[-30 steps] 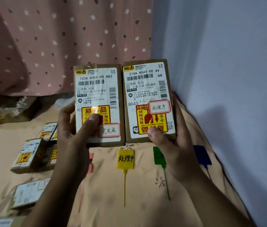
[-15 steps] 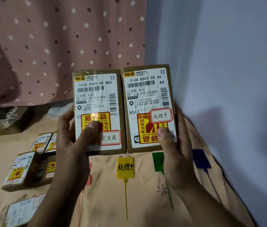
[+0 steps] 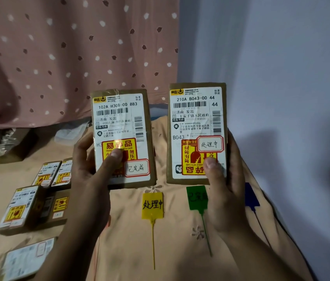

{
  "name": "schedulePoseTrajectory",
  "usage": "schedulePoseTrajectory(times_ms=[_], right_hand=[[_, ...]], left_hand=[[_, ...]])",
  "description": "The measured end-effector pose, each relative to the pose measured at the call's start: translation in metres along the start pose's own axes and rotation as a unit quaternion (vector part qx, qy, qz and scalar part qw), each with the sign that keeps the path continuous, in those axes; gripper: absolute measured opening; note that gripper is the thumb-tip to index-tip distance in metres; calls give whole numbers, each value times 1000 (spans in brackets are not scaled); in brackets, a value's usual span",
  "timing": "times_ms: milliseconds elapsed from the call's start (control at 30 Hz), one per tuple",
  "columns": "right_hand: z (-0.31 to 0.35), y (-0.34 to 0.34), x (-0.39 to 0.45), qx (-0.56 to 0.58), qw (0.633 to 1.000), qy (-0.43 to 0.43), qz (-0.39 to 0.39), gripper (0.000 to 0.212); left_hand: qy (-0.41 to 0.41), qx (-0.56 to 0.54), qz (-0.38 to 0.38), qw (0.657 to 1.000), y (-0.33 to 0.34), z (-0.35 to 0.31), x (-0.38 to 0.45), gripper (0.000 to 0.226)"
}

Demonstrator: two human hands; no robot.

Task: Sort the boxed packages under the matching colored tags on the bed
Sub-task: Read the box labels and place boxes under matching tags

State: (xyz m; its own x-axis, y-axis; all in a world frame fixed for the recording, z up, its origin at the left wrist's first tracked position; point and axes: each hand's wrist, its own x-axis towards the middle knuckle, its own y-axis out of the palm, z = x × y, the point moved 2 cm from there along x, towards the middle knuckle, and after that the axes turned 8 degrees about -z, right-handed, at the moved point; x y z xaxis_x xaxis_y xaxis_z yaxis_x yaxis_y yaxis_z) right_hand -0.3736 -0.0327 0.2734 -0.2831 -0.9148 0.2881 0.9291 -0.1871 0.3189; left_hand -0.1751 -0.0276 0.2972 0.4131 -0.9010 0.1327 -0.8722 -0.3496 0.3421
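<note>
My left hand [image 3: 91,177] holds one brown boxed package [image 3: 122,126] upright, label toward me, with a handwritten sticker 已完成 at its lower right. My right hand [image 3: 225,191] holds a second boxed package [image 3: 196,118], its sticker reading 处理中. A gap separates the two boxes above the bed [image 3: 131,240]. On the peach sheet below lie a yellow tag [image 3: 152,203] marked 处理中, a green tag [image 3: 195,197] partly behind my right thumb, and a blue tag [image 3: 250,196] mostly hidden by my right hand. A sliver of a red tag [image 3: 109,222] shows beside my left wrist.
Several more labelled boxes [image 3: 24,207] lie on the bed at the left, one flat near the bottom left [image 3: 28,258]. A pink dotted curtain [image 3: 68,57] hangs behind, a pale wall [image 3: 281,98] runs along the right, and a plastic-wrapped carton [image 3: 4,142] sits far left.
The two boxes, held side by side and touching before, have been moved apart. The view has also shifted slightly downward and left.
</note>
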Motion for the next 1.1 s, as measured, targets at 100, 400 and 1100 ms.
schedulePoseTrajectory(times_ms=[100,400,1100], right_hand=[[-4,-2,-1,-8,1000,2,-1,68],[0,-1,-4,-4,1000,-11,-1,67],[4,-12,-36,-28,1000,10,6,49]], left_hand=[[3,-7,-13,1000,-3,4,1,53],[6,-1,-29,1000,-11,0,-4,49],[-19,24,-39,999,-15,2,-33,44]])
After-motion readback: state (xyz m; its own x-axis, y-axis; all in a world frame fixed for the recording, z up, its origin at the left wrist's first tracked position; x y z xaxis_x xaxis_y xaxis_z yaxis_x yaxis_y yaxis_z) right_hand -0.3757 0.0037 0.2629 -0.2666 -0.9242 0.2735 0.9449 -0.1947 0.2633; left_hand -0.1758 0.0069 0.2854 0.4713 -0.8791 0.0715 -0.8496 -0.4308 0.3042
